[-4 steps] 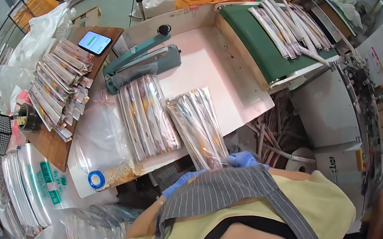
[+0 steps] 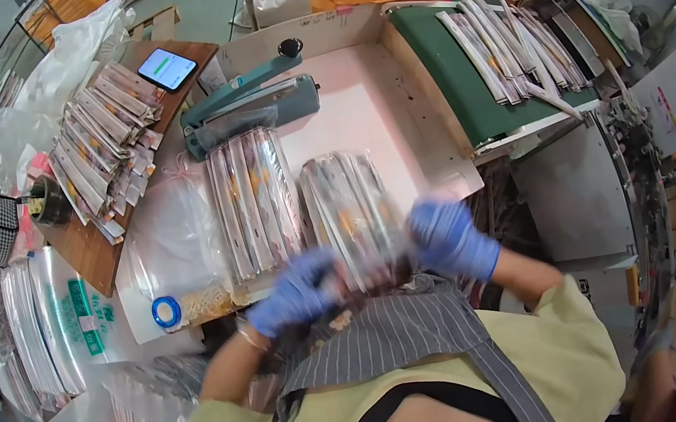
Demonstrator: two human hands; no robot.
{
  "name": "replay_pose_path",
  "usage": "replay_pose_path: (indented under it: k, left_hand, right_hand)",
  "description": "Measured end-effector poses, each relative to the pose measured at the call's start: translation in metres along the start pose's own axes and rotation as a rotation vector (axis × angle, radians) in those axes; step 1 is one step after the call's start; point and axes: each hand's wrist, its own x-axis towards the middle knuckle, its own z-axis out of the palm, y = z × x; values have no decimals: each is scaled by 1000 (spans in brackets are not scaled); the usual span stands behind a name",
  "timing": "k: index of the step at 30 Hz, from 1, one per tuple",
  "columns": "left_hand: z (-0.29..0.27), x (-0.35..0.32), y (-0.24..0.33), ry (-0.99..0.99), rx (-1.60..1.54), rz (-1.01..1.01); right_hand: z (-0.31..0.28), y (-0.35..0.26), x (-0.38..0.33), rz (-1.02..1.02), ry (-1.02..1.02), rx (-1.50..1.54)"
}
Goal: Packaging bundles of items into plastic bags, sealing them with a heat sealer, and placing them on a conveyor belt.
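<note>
A bundle of long thin printed packets in a clear plastic bag [image 2: 345, 197] lies at the table's front edge, its near end by my apron. My left hand [image 2: 294, 294], in a blue glove, is at the bundle's lower left corner. On the bundle's right side is my gloved right hand [image 2: 452, 239]. Motion smears the fingers of both hands, so their grip is unclear. Just left of this bundle rests a second bagged bundle [image 2: 254, 206]. Behind it stands a teal hand-lever bag sealer [image 2: 252, 106] with a black knob.
Clear empty bags [image 2: 170, 227] and a blue tape roll [image 2: 167, 312] lie at the left of the white table [image 2: 353, 78]. Loose packets [image 2: 97, 146] and a phone [image 2: 166, 68] cover a wooden board. More packets [image 2: 497, 47] sit on a green belt [image 2: 426, 40] at right.
Both hands have come up from beside the apron and moved apart, to either side of the bundle. The bundle's far end now looks wider and sits more upright on the table.
</note>
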Motion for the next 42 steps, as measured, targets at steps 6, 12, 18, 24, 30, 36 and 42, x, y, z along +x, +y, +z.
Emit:
replay_pose_path:
  k: [6,12,18,24,30,36,42]
  left_hand:
    - [-92,85,63,619,-22,52]
    - [-83,111,56,424,-433,66]
    - [-28,144,-39,560,-17,364]
    - [-57,174,-82,618,-425,103]
    - [-55,180,-121,623,-790,-197]
    - [-93,192,-138,644,-844,-245]
    - [-160,117,-179,632,-885,-660]
  right_hand:
    - [-72,9,118,17,341,-87]
    - [-13,6,134,-149,346,-215]
    - [-7,30,190,-168,338,143]
    - [28,76,238,-481,124,-66]
    - [158,168,296,344,598,221]
    - [92,35,353,50,315,812]
    - [197,146,282,483,379,1142]
